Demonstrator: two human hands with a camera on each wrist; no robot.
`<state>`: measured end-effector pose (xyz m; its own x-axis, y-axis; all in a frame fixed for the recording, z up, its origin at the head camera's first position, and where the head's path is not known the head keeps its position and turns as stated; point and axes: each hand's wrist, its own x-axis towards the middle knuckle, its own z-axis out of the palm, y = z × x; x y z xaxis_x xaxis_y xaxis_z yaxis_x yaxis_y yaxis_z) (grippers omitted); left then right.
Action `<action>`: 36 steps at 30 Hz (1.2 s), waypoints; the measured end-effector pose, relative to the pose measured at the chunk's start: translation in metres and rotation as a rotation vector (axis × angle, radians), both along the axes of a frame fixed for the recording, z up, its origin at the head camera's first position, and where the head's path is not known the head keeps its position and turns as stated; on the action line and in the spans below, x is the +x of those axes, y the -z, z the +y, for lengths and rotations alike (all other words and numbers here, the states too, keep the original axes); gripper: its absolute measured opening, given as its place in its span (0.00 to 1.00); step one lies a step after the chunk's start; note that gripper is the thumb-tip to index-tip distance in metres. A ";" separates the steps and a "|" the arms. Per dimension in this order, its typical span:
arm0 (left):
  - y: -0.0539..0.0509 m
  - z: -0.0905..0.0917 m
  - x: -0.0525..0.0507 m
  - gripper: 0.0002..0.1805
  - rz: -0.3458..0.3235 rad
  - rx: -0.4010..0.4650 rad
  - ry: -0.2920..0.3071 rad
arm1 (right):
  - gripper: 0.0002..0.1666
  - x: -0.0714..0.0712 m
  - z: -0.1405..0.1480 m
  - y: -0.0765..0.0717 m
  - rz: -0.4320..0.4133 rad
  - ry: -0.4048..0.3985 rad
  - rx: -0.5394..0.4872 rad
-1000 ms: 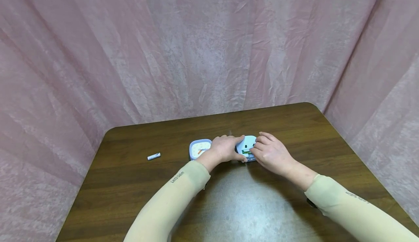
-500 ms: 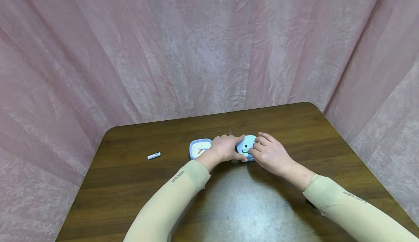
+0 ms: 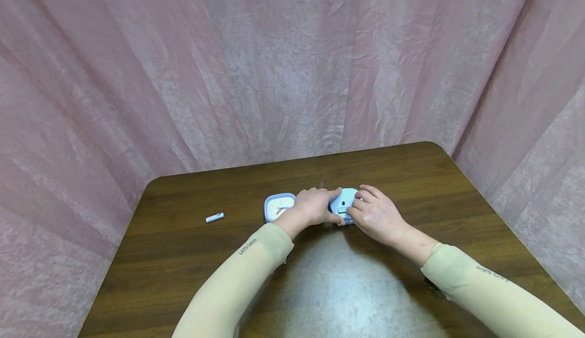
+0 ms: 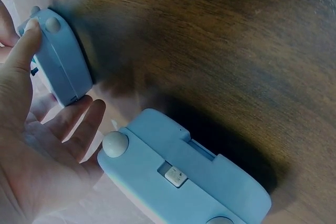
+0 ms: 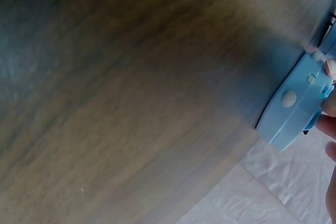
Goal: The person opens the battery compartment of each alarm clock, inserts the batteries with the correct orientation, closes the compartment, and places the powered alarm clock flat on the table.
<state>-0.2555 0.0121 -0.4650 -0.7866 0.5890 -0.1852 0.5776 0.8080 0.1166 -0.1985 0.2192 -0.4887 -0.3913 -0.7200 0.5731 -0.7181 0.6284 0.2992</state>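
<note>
Pale blue clock [image 3: 347,196] lies back up on the brown wood-grain counter [image 3: 160,262], with one of my hands on either side of it. The fingers of my left hand [image 3: 315,207] grip it from its left side, index finger at the far edge and thumb at the near edge, spread just enough to span the body. The fingers of my right hand [image 3: 378,216] are bent over its right part, their tips touching the back; whether they pinch anything there I cannot tell, since the hand itself covers the spot. Between my two hands, a black knob [image 3: 344,203] shows on the clock's back, and a small recess [image 3: 343,210] sits nearer me than the knob. A second clock [image 3: 276,207] lies face up to the left of the pale blue clock, partly behind my left hand. Well to the left of the pale blue clock is a white battery [image 3: 215,217]. Beyond it hangs a pink curtain [image 3: 274,74].
</note>
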 end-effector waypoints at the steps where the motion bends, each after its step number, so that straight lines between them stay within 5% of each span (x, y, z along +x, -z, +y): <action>1: 0.000 0.000 0.000 0.54 -0.001 0.001 0.000 | 0.03 0.000 0.000 0.000 0.000 0.001 0.000; 36: -0.002 0.000 0.001 0.53 -0.016 -0.005 -0.002 | 0.04 0.002 0.003 -0.002 -0.150 0.051 -0.062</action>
